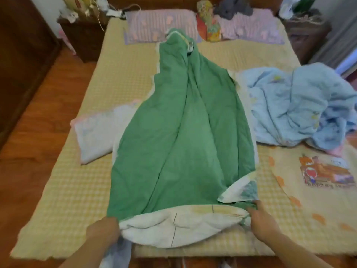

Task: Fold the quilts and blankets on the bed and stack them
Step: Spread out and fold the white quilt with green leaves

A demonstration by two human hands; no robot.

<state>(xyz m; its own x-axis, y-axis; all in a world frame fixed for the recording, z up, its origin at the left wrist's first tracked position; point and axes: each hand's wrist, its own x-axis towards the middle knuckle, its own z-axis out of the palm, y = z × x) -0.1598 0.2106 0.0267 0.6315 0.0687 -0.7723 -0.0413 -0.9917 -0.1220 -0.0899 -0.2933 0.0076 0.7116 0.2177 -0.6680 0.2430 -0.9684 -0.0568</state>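
A green quilt (185, 132) with a pale printed underside lies lengthwise down the middle of the bed, folded into a long strip. Its near end is turned up, showing the white lining. My left hand (105, 230) grips the near left corner of that quilt. My right hand (260, 219) grips the near right corner, fingers curled into the fabric. A crumpled light blue blanket (301, 105) lies in a heap on the right side of the bed. A small folded pale blanket (96, 136) rests on the left side, partly under the green quilt.
The bed (67, 190) has a yellow checked sheet. A cream cartoon-print cloth (318, 180) covers its near right part. Two lilac pillows (160, 26) and a grey soft toy (231, 6) sit at the head. Nightstands flank the bed; wooden floor (38, 113) lies at left.
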